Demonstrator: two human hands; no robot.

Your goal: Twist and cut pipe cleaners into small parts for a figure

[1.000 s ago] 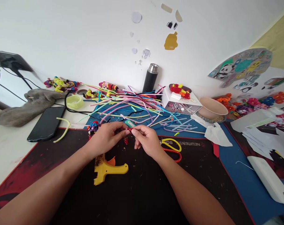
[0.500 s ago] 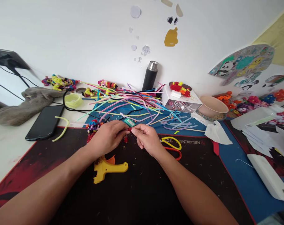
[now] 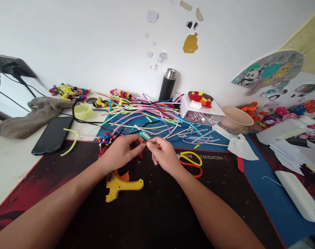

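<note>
Between my two hands is a small piece of red glittery pipe cleaner point(image 3: 141, 155), mostly covered by the fingers. My left hand point(image 3: 122, 152) pinches it with thumb and forefinger. From the other side, the thumb and fingertips of my right hand point(image 3: 163, 152) close on it too, almost touching the left ones. A small pipe-cleaner figure point(image 3: 104, 140) in blue, purple and red is just left of my left hand, partly hidden. Below that wrist lies a yellow glue gun point(image 3: 125, 185) with an orange trigger. Scissors point(image 3: 192, 159) with yellow and red handles lie by my right wrist.
Many coloured pipe cleaners point(image 3: 152, 112) spread across the blue mat behind my hands. A black flask point(image 3: 167, 86), a white box point(image 3: 201, 112) and a bowl point(image 3: 236, 117) stand near the wall. Left lies a phone point(image 3: 53, 135); right, a white device point(image 3: 299, 195).
The view has shifted slightly, so things sit a little further right. Both hands stay together on the red piece, with only a slight movement of the left fingers.
</note>
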